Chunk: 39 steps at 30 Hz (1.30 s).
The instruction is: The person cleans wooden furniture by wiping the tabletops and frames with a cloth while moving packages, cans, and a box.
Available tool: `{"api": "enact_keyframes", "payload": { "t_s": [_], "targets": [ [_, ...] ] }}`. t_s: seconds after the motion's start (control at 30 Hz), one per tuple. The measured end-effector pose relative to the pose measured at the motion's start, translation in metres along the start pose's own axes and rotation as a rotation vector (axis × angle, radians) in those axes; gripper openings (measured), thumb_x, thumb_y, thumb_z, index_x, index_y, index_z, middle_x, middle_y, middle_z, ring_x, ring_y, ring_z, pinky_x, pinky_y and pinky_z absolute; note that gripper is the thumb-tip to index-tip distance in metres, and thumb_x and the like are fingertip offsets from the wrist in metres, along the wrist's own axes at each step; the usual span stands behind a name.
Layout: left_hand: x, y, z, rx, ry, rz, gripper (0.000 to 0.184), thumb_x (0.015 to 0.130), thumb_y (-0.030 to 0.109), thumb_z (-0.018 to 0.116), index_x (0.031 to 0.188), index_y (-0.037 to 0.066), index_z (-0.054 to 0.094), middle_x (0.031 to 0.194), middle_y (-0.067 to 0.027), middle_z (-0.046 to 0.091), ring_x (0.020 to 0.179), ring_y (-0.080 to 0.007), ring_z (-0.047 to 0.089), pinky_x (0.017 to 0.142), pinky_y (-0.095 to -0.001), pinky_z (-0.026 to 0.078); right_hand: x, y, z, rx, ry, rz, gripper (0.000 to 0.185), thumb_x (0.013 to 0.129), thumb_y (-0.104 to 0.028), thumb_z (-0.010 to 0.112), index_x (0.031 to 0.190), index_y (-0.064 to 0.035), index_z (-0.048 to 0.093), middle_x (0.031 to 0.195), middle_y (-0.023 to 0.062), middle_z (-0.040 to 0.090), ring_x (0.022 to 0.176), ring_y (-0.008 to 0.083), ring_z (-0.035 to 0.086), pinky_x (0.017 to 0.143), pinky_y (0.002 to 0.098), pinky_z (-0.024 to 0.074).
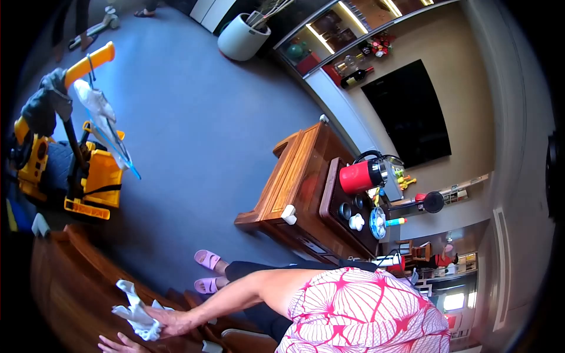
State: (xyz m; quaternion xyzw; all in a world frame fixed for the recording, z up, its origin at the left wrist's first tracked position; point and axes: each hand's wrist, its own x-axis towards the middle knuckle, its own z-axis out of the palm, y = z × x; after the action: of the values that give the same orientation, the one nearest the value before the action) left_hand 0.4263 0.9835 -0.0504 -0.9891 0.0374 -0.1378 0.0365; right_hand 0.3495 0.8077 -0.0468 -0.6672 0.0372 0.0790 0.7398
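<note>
My right hand [170, 322], reaching out from a pink-and-white patterned sleeve, grips a crumpled white cloth [141, 317]. Finger-like folds stick out of the cloth toward the left. Just below it, at the bottom edge, my left hand [120, 344] shows only in part, fingers spread, holding nothing. Both hands are over brown wooden furniture [76, 282] at the lower left. Purple slippers [207, 259] are on my feet, between the hands and the wooden table.
A wooden table [288, 188] carries a tray with a red kettle [356, 176] and small cups. A yellow ride-on toy digger [97, 179] stands left on the grey floor. Farther off are a white planter [243, 38], a wall television [406, 115] and another person's legs [73, 26].
</note>
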Motion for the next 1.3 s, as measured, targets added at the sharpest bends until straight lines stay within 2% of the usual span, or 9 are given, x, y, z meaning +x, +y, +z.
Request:
{"api": "enact_keyframes", "payload": {
  "t_s": [0.17, 0.2, 0.23, 0.47, 0.73, 0.83, 1.0, 1.1, 1.3],
  "targets": [
    [0.0, -0.007, 0.004, 0.103, -0.055, 0.011, 0.072, 0.085, 0.063, 0.04, 0.136, 0.013, 0.036, 0.142, -0.0174, 0.032, 0.128, -0.0383, 0.031, 0.09, -0.0585, 0.035, 0.101, 0.024, 0.02, -0.243, 0.342, -0.159, 0.06, 0.074, -0.011, 0.06, 0.125, 0.0023, 0.032, 0.115, 0.0242, 0.042, 0.105, 0.0425, 0.043, 0.092, 0.046, 0.0364],
    [-0.006, -0.025, 0.033, 0.168, 0.129, 0.028, 0.058, 0.092, 0.059, 0.029, 0.142, 0.03, 0.027, 0.146, 0.0021, 0.029, 0.13, -0.022, 0.034, 0.095, -0.047, 0.034, 0.133, 0.023, 0.021, -0.257, 0.498, -0.254, 0.048, 0.073, -0.011, 0.06, 0.114, 0.0014, 0.038, 0.111, 0.024, 0.042, 0.102, 0.0415, 0.044, 0.085, 0.0461, 0.0375],
    [-0.005, -0.026, 0.035, 0.138, 0.19, 0.052, 0.057, 0.092, 0.058, 0.03, 0.142, 0.03, 0.027, 0.147, 0.0025, 0.028, 0.13, -0.0213, 0.033, 0.095, -0.0465, 0.034, 0.17, 0.027, 0.021, -0.392, 0.529, -0.149, 0.041, 0.075, -0.012, 0.059, 0.111, -0.002, 0.041, 0.107, 0.0226, 0.045, 0.098, 0.0397, 0.047, 0.083, 0.0444, 0.0398],
    [-0.007, -0.028, 0.037, 0.14, 0.116, 0.023, 0.058, 0.092, 0.057, 0.029, 0.142, 0.028, 0.028, 0.147, 0.0005, 0.027, 0.132, -0.022, 0.031, 0.096, -0.0469, 0.032, 0.258, -0.011, 0.004, 0.024, 0.417, -0.121, 0.045, 0.072, -0.014, 0.065, 0.11, -0.0043, 0.043, 0.104, 0.021, 0.048, 0.095, 0.0374, 0.05, 0.08, 0.0443, 0.0411],
    [-0.003, -0.027, 0.033, 0.211, 0.016, -0.024, 0.058, 0.091, 0.056, 0.036, 0.139, 0.024, 0.033, 0.143, -0.004, 0.034, 0.128, -0.0256, 0.035, 0.096, -0.0457, 0.034, 0.125, 0.009, 0.017, 0.264, 0.384, -0.154, 0.049, 0.068, -0.017, 0.072, 0.108, -0.0069, 0.045, 0.101, 0.0191, 0.051, 0.091, 0.0348, 0.053, 0.077, 0.0442, 0.0425],
    [0.014, -0.016, 0.013, -0.034, 0.021, 0.115, 0.049, 0.09, 0.045, 0.047, 0.132, 0.02, 0.044, 0.136, -0.0097, 0.044, 0.122, -0.0286, 0.043, 0.095, -0.0421, 0.038, 0.034, 0.024, 0.024, -0.356, 0.289, -0.013, 0.051, 0.065, -0.016, 0.073, 0.107, -0.0039, 0.048, 0.101, 0.0207, 0.049, 0.093, 0.0383, 0.049, 0.079, 0.0468, 0.0402],
    [0.012, 0.022, -0.024, -0.222, 0.058, 0.4, 0.041, 0.084, 0.025, 0.056, 0.122, 0.012, 0.053, 0.126, -0.0137, 0.051, 0.115, -0.0318, 0.047, 0.095, -0.0422, 0.039, -0.093, 0.039, 0.041, -0.292, 0.241, -0.082, 0.043, 0.061, -0.009, 0.067, 0.101, -0.0032, 0.052, 0.103, 0.0168, 0.049, 0.099, 0.0354, 0.047, 0.084, 0.0433, 0.0389],
    [-0.008, 0.042, -0.017, -0.273, -0.131, 0.537, 0.058, 0.087, 0.043, 0.048, 0.135, 0.011, 0.04, 0.143, -0.0125, 0.032, 0.132, -0.0314, 0.028, 0.105, -0.0468, 0.019, -0.105, 0.042, 0.014, -0.084, 0.124, -0.108, 0.04, 0.063, -0.008, 0.069, 0.099, -0.0019, 0.053, 0.098, 0.0166, 0.053, 0.094, 0.0358, 0.052, 0.082, 0.0414, 0.0442],
    [-0.006, 0.047, -0.017, -0.37, -0.178, 0.538, 0.062, 0.086, 0.048, 0.048, 0.135, 0.01, 0.04, 0.143, -0.0136, 0.031, 0.132, -0.0315, 0.027, 0.105, -0.0443, 0.019, -0.09, 0.079, -0.099, 0.071, 0.018, 0.084, 0.028, 0.077, -0.017, 0.068, 0.101, -0.0056, 0.061, 0.096, 0.0075, 0.062, 0.09, 0.0182, 0.061, 0.078, 0.0318, 0.0484]
  ]
}}
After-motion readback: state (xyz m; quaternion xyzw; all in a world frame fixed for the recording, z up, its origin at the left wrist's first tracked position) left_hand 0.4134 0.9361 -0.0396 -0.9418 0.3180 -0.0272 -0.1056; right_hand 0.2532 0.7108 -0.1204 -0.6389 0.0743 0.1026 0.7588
